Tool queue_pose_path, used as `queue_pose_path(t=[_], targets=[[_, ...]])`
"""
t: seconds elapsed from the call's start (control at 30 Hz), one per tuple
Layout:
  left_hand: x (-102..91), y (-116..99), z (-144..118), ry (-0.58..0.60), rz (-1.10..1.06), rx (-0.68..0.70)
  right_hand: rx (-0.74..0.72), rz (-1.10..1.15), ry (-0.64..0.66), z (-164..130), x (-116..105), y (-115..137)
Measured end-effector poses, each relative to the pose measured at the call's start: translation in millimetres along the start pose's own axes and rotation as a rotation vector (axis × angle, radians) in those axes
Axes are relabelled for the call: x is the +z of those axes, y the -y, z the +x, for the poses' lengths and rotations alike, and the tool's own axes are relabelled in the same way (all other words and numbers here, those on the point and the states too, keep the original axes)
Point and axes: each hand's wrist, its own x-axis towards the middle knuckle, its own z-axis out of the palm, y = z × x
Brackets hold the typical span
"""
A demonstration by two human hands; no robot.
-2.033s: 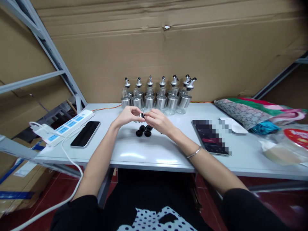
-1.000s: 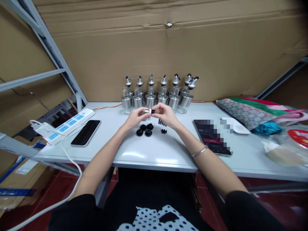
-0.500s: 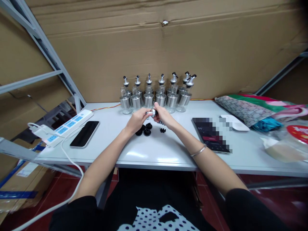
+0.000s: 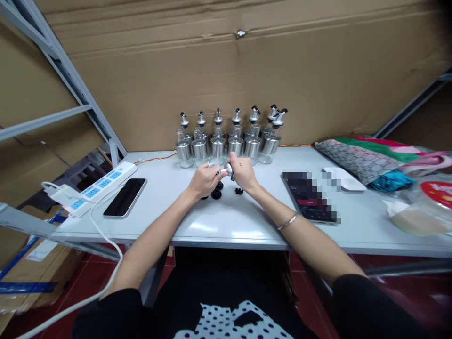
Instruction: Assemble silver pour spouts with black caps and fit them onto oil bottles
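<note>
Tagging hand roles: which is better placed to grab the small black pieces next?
Probably the right hand: the small black pieces lie nearer it than the left hand; both hold a spout.

Arms stretched forward, converging at mid-view. Left arm (image 4: 158,230) slants inward; left hand (image 4: 204,181) curled in a grip, one digit pointing toward the right hand (image 4: 244,172). Right hand curled too, back uppermost, its fingertips mostly hidden. Right arm (image 4: 303,235) angled outward toward the elbow. Hands near each other, apart.
</note>
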Motion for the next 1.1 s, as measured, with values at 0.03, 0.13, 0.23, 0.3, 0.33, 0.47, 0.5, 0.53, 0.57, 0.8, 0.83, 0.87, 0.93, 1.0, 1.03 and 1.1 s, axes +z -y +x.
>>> queue_pose_path(t=[0.03,0.13,0.23,0.3,0.33,0.47,0.5,0.53,0.57,0.8,0.83,0.87,0.93,1.0,1.03,1.1], targets=[[-0.6,-2.0,0.4,0.001,-0.052,-0.027,-0.036,-0.013,-0.015,-1.1,-0.8,0.8],[-2.6,-7.2,2.2,0.016,-0.243,-0.148,-0.089,-0.044,-0.083,-4.0,-1.1,0.8],[-4.0,-9.8,4.8,0.066,-0.486,-0.311,-0.156,-0.123,-0.146,-5.5,0.8,-3.6],[-5.2,-9.7,6.9,0.105,-0.666,-0.418,-0.241,-0.196,-0.202,-5.4,1.5,-8.0],[-6.1,-9.2,7.9,0.137,-0.758,-0.462,-0.300,-0.237,-0.230,-4.9,1.3,-10.1],[-12.8,-4.4,10.9,0.332,-1.088,-0.584,-0.586,-0.421,-0.263,-0.2,-4.0,-14.4],[-14.9,-2.9,11.1,0.370,-1.150,-0.611,-0.652,-0.464,-0.250,1.3,-6.1,-14.3],[-16.8,-1.5,11.1,0.399,-1.204,-0.637,-0.710,-0.501,-0.235,2.7,-8.3,-13.9],[-18.5,-0.2,11.0,0.426,-1.253,-0.658,-0.758,-0.528,-0.217,4.1,-10.3,-13.3],[-17.3,4.1,9.9,0.394,-1.360,-0.771,-0.670,-0.413,-0.105,3.9,-8.9,-10.7],[-15.0,3.9,10.2,0.347,-1.352,-0.775,-0.588,-0.345,-0.090,2.8,-7.0,-10.1],[-12.4,3.5,10.5,0.297,-1.341,-0.774,-0.493,-0.263,-0.075,1.6,-5.2,-9.2],[-7.0,2.6,11.1,0.192,-1.310,-0.765,-0.292,-0.080,-0.045,-0.1,-2.2,-6.7],[-2.5,1.8,11.5,0.110,-1.262,-0.749,-0.135,0.084,-0.019,-0.8,-0.4,-3.8],[-0.9,1.7,11.5,0.085,-1.234,-0.735,-0.086,0.138,-0.014,-0.8,0.1,-2.7],[0.7,1.8,11.2,0.059,-1.182,-0.708,-0.039,0.189,-0.024,-0.5,0.6,-1.2]])
